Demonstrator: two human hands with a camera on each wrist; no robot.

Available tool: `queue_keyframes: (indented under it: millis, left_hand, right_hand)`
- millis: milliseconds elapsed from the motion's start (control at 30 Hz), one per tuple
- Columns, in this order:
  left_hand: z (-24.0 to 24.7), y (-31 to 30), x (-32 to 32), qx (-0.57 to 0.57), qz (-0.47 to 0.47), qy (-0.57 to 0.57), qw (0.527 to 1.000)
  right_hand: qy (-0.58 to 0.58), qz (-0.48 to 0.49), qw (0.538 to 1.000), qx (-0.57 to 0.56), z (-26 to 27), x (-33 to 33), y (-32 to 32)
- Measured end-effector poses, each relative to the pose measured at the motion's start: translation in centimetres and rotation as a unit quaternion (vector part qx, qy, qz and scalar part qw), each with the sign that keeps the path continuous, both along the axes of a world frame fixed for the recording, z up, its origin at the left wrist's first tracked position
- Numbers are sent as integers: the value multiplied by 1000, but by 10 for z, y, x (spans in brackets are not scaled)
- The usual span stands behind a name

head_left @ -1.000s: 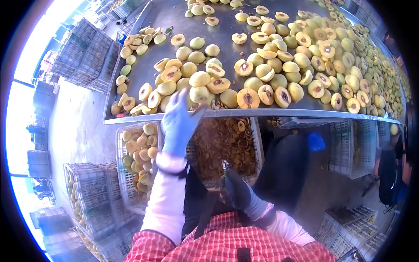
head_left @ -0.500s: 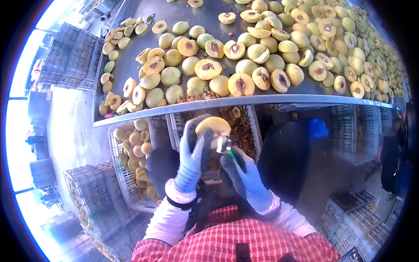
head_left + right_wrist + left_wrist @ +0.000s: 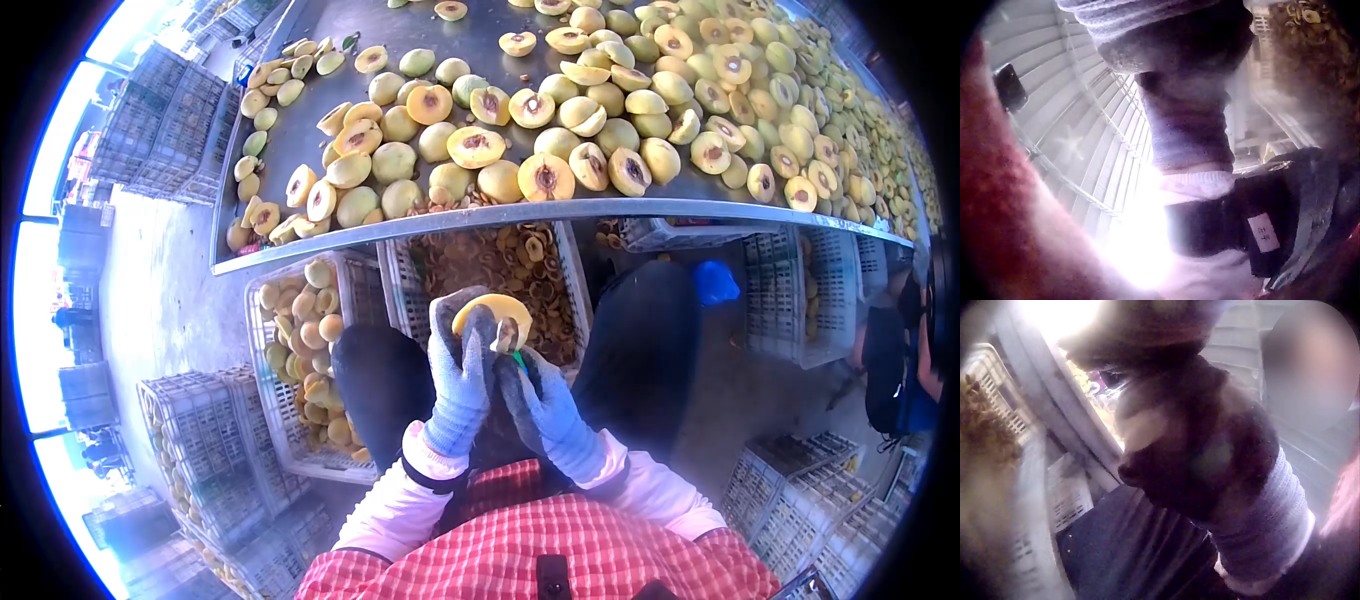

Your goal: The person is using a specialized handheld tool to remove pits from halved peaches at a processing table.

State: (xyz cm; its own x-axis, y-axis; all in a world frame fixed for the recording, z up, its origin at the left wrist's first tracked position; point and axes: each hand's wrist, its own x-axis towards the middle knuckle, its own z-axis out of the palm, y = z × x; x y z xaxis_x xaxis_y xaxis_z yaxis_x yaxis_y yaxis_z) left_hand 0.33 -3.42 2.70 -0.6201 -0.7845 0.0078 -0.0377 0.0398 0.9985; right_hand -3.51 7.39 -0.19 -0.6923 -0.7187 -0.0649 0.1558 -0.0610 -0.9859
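Note:
In the head view, my gloved left hand (image 3: 458, 375) grips a yellow peach half (image 3: 487, 308) above a crate, its fingers curled round the fruit. My right hand (image 3: 555, 415), also gloved, holds a small tool (image 3: 519, 359) with a green handle against the right side of that half. The tool's metal head is mostly hidden by fingers and fruit. Both hands are close together in front of the body. Dark, blurred glove surfaces fill much of both wrist views, and the peach does not show clearly there.
Ahead stands a metal table (image 3: 400, 228) with a raised rim, bearing many halved peaches. Below it, one crate (image 3: 400, 300) contains brown scraps; another (image 3: 262, 400) at the left contains peach halves. Crates (image 3: 205, 440) are stacked at the far left. Knees flank the hands.
My left hand came back from the table with a peach half. My right hand rose with the tool to meet it. Both hands have since drawn closer together over the crate.

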Motion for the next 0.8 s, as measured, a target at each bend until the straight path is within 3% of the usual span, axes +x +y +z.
queue_keyframes:
  millis: [67,167,267,367,467,567,667,767,800]
  left_hand:
    - [9,4,-1,-40,-9,-16,999]
    - [5,8,-1,-70,-8,0,997]
    - [9,15,-3,-42,16,12,999]
    - [10,15,-3,-51,15,5,999]
    - [11,16,-1,-58,-5,-21,998]
    - [7,18,0,-5,-29,-32,999]
    - [8,22,1,86,-50,-29,995]
    - [9,9,-1,200,-147,14,969]
    - [14,-1,-3,236,-190,20,953]
  right_hand:
    - [-21,-25,999,-41,-9,6,4]
    - [-11,0,1000,0,-6,6,10]
    - [-70,-31,997,-14,1,9,6]
    - [65,-25,997,-29,17,2,11]
    - [-69,27,997,-18,12,1,17]
    - [-158,65,985,-29,-5,-1,23]
    - [-60,87,994,29,-16,-9,30]
    - [-206,89,974,-4,1,-19,32]
    - [-195,111,974,42,15,-23,34]
